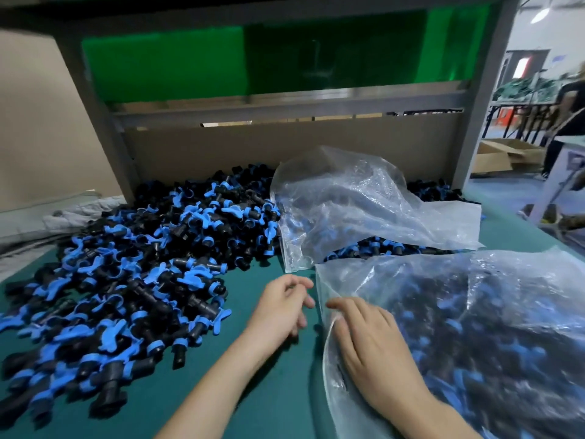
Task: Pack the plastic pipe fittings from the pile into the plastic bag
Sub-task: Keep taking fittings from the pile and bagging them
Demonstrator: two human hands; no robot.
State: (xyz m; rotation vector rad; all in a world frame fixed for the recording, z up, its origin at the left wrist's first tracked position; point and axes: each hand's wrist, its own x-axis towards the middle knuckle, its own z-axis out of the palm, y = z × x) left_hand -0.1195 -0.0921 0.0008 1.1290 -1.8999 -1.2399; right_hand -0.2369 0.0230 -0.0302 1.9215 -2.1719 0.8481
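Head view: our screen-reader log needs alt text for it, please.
Two hands work at a green table. The right hand rests on a well-filled clear bag, and the left hand hovers empty beside it. Blue-and-black fittings are heaped to the left, and a second bag lies crumpled behind.

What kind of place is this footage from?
Probably a factory packing station. A big loose pile of black-and-blue plastic pipe fittings lies on a green-topped workbench, a clear plastic bag is filled with the same fittings, and an open brown cardboard carton sits on the hall floor behind.
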